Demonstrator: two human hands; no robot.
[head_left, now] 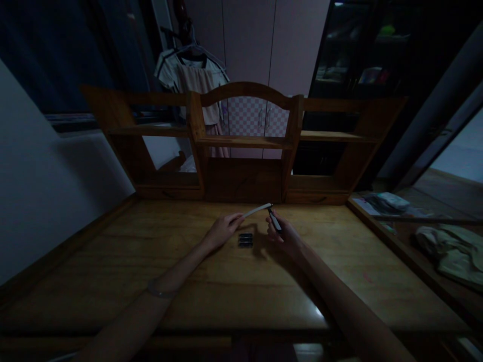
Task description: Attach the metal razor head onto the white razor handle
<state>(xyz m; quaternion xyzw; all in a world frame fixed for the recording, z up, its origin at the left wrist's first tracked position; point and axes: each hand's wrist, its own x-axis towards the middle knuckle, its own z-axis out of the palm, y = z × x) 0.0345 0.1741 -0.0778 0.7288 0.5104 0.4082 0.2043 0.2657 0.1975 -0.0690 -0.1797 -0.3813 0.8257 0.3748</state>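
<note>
wooden worktop [151, 271], shelf unit [245, 141] along its far edge | left hand [222, 231]: grip closed on pale strip [256, 209], mid-worktop | right hand [285, 236]: grip closed on dark handle [275, 221], joined to strip's far end | small dark pieces [245, 240] lying between the hands

Pink-checked cupboard doors [249, 119], brown desk [151, 261]

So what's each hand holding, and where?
Left hand: a pale strip, by its left end; right hand: a dark tool, by its lower end.
</note>
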